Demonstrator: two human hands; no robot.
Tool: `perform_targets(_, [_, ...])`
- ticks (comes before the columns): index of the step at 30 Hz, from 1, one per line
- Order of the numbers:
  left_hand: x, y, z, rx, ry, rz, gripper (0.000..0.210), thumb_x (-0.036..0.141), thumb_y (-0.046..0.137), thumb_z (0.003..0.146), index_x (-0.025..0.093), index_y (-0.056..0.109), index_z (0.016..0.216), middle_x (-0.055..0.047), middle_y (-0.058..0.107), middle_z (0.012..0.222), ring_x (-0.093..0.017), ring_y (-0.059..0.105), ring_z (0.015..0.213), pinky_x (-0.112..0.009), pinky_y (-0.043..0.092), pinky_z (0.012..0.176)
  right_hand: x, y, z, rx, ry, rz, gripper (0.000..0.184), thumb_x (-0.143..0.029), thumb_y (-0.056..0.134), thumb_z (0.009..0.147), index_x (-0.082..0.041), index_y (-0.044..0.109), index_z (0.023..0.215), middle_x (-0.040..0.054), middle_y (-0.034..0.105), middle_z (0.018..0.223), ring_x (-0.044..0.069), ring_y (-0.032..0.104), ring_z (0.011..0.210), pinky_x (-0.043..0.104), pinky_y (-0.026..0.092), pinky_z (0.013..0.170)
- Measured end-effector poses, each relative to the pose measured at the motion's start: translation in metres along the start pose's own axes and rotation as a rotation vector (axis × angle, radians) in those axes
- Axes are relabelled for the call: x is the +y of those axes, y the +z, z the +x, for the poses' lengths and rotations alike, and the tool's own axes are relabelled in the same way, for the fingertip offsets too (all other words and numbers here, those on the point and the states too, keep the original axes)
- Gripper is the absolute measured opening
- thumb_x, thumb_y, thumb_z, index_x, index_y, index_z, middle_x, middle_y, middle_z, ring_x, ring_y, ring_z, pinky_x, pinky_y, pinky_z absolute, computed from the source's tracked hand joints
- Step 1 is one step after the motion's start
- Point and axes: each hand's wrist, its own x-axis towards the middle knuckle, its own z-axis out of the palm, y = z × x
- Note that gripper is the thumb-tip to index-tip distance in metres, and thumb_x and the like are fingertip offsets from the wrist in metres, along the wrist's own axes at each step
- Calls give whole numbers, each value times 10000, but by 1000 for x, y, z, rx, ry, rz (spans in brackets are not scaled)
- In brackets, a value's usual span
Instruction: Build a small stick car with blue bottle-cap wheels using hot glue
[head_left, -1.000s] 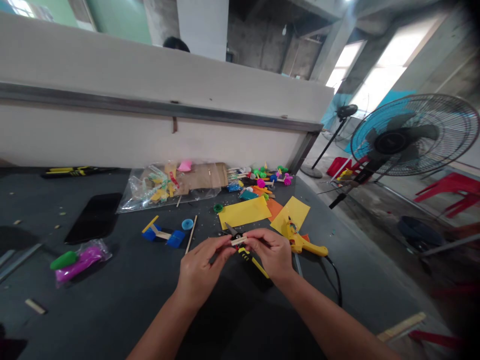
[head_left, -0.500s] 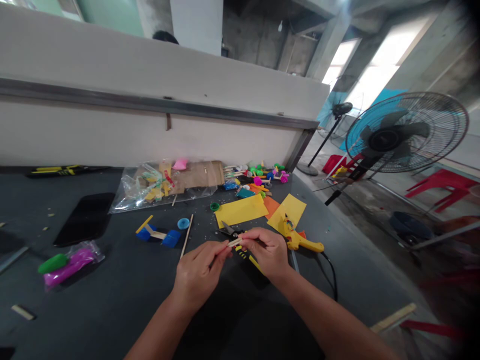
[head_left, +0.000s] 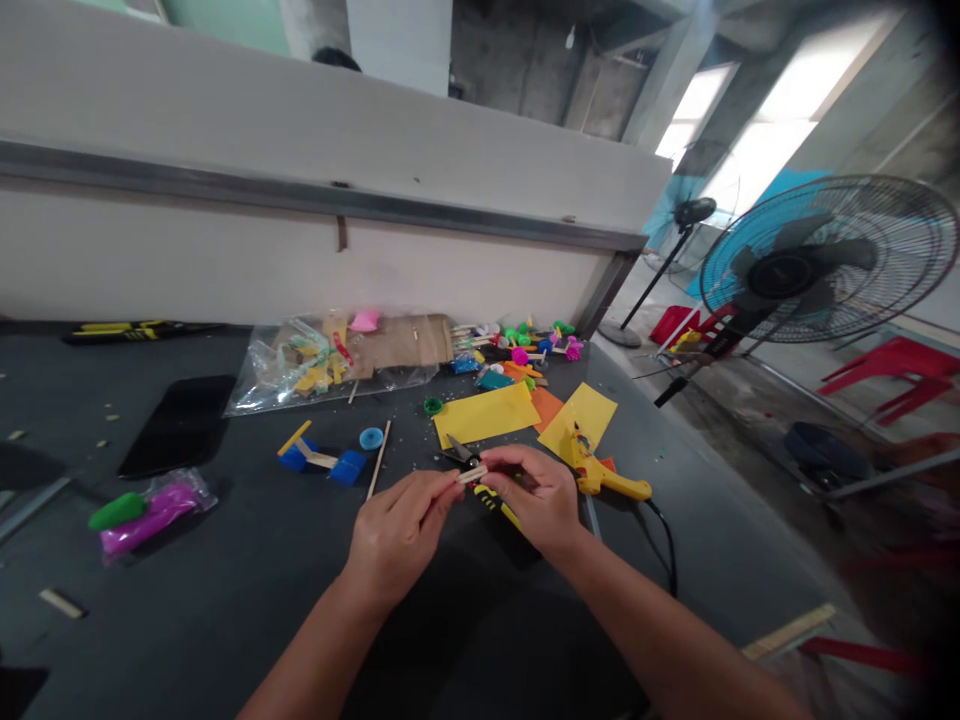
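Short pale wooden sticks [head_left: 472, 475], seemingly two side by side, are pinched between my two hands above the table. My left hand [head_left: 401, 530] grips their left end with thumb and fingers. At the other end, my right hand [head_left: 536, 495] is closed on them the same way. Just behind and beneath lie yellow-and-black cutters [head_left: 495, 500], their jaws pointing away and partly hidden by my right hand. A yellow glue gun [head_left: 611, 478] rests to the right. Left of my hands are a long thin stick [head_left: 379, 458], a blue cap [head_left: 371, 438] and a blue-and-yellow small assembly [head_left: 321, 458].
Yellow foam sheets [head_left: 487, 413] lie behind my hands. A clear plastic bag [head_left: 259, 375] with scraps and a pile of colourful small parts [head_left: 517, 350] sit along the partition. On the left are a black phone [head_left: 178, 425] and bagged clay [head_left: 154, 512]. A fan [head_left: 795, 270] stands at right.
The view has shifted slightly, moving the scene a little right and up. Both hands still hold the sticks, with their grip nearly the same.
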Motion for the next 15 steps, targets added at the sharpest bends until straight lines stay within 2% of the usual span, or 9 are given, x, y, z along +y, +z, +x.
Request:
perform_targets(2, [-1, 0, -1, 2, 9, 17, 112, 164, 559, 857, 170, 654, 916, -7, 728, 747, -105, 679, 682, -186, 522, 649, -2, -1, 1, -22, -37, -4, 225, -307, 701, 768, -241, 695, 983, 39, 718, 875, 171, 667, 765, 277, 536, 713])
perform_targets(5, [-2, 1, -2, 4, 14, 14, 111, 164, 569, 851, 173, 660, 914, -11, 726, 763, -103, 675, 687, -185, 526, 665, -6, -3, 3, -56, -116, -78, 139, -287, 681, 791, -240, 709, 919, 32, 717, 828, 167, 661, 745, 276, 521, 702])
perform_targets(15, [0, 2, 0, -9, 40, -3, 117, 142, 550, 858, 167, 643, 925, -3, 726, 754, -94, 677, 692, -178, 523, 672, -8, -5, 5, -8, -329, -252, 110, -246, 613, 852, -234, 710, 903, 26, 724, 761, 157, 669, 711, 261, 526, 683])
